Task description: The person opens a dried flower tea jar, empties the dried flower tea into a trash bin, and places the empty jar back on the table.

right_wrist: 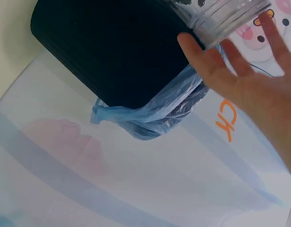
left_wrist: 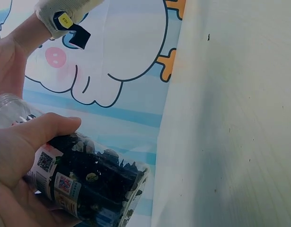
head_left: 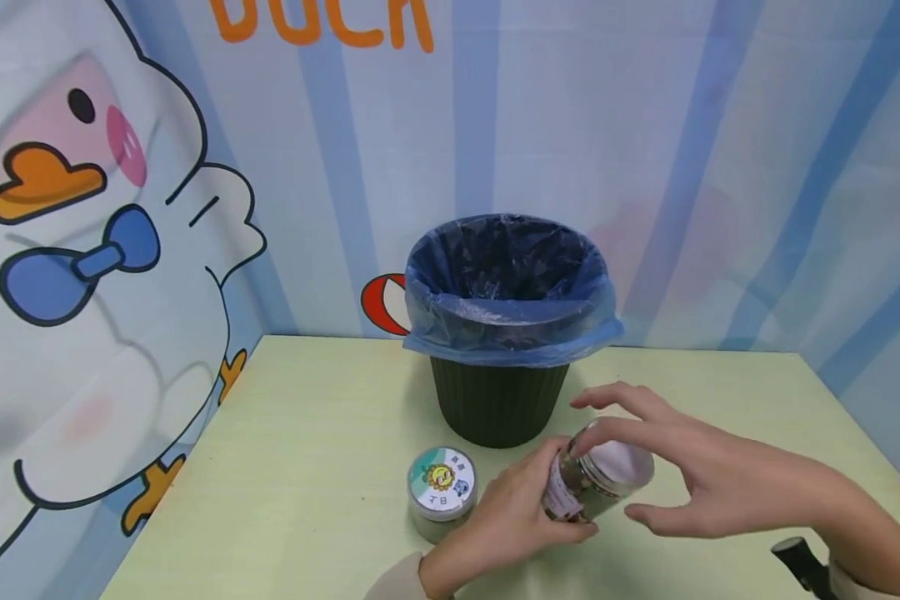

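Observation:
My left hand grips a clear plastic jar around its side, tilted with its top toward the right. Dark, flaky contents and a printed label with square codes show on the jar in the left wrist view, behind the thumb of my left hand. Close to the jar's clear top end, my right hand has its fingers spread and loosely bent. In the right wrist view, fingertips of the right hand lie near that end; whether they touch it I cannot tell.
A round container with a sunflower picture on its lid stands left of my left hand. Behind the hands is a black bin lined with a blue bag. The pale yellow table meets a cartoon duck backdrop.

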Action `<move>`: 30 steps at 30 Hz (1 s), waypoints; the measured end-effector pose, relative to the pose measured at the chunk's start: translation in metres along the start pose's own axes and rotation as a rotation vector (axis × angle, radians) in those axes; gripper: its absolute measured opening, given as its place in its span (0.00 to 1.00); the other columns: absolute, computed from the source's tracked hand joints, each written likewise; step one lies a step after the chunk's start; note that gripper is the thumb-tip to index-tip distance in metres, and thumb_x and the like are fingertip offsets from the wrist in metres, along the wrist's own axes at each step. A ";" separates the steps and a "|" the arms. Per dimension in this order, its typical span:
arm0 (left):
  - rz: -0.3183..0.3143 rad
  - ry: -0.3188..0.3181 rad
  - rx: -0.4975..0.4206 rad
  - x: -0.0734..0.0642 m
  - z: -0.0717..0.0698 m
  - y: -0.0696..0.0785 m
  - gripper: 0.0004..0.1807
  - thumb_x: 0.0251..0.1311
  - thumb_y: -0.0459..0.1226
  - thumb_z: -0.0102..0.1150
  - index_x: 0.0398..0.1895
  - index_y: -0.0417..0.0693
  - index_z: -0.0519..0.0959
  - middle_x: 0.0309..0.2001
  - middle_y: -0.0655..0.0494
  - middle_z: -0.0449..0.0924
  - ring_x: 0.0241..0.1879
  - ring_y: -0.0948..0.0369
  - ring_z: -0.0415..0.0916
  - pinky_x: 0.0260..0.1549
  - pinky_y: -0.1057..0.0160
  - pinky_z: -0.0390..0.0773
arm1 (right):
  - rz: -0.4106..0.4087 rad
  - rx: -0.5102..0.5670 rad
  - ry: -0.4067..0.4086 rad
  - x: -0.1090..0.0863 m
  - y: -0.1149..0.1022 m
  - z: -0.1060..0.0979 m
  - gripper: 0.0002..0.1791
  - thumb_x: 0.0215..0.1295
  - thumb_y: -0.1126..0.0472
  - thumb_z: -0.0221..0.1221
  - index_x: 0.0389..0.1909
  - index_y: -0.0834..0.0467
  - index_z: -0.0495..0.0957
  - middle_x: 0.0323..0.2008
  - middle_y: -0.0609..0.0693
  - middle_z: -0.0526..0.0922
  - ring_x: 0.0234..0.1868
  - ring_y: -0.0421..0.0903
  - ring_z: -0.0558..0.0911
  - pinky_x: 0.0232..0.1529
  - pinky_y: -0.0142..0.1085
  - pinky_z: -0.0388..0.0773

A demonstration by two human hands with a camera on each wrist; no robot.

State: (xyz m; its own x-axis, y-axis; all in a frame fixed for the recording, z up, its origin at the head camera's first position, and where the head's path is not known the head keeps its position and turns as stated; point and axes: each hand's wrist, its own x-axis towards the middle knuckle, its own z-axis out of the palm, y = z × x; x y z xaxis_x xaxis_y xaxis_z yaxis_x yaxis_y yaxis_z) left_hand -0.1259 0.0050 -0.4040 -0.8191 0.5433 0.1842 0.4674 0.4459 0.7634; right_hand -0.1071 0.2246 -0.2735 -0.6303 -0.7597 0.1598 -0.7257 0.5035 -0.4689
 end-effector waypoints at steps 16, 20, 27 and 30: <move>0.017 -0.002 -0.027 -0.001 0.001 0.000 0.43 0.50 0.48 0.77 0.68 0.60 0.63 0.57 0.64 0.75 0.51 0.69 0.73 0.46 0.65 0.76 | -0.004 -0.026 0.022 0.006 0.007 0.001 0.27 0.60 0.54 0.71 0.60 0.44 0.73 0.54 0.39 0.71 0.47 0.37 0.74 0.35 0.32 0.79; 0.007 -0.005 -0.019 -0.001 0.000 0.000 0.44 0.50 0.48 0.77 0.68 0.60 0.63 0.58 0.63 0.75 0.52 0.69 0.73 0.46 0.65 0.76 | -0.067 0.016 -0.025 0.004 0.008 -0.005 0.36 0.58 0.55 0.73 0.67 0.42 0.70 0.64 0.40 0.67 0.60 0.42 0.71 0.47 0.38 0.78; 0.021 0.014 -0.001 -0.001 0.000 -0.003 0.43 0.49 0.48 0.77 0.68 0.59 0.64 0.56 0.63 0.76 0.50 0.70 0.73 0.46 0.65 0.76 | 0.183 -0.103 0.037 0.009 0.001 0.001 0.29 0.67 0.37 0.59 0.64 0.45 0.71 0.55 0.42 0.72 0.45 0.37 0.77 0.37 0.34 0.80; 0.025 0.024 0.011 -0.001 0.000 -0.003 0.43 0.49 0.48 0.78 0.67 0.59 0.64 0.55 0.64 0.76 0.50 0.70 0.73 0.46 0.66 0.75 | 0.239 -0.079 0.017 0.012 0.001 0.004 0.28 0.66 0.36 0.59 0.58 0.50 0.74 0.45 0.42 0.75 0.33 0.34 0.75 0.28 0.30 0.77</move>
State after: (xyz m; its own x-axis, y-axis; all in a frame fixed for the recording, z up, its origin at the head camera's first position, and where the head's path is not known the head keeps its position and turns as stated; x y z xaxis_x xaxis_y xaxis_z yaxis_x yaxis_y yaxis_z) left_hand -0.1263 0.0030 -0.4069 -0.8146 0.5375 0.2180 0.4916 0.4403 0.7513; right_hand -0.1139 0.2144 -0.2753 -0.7907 -0.6085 0.0668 -0.5741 0.6993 -0.4258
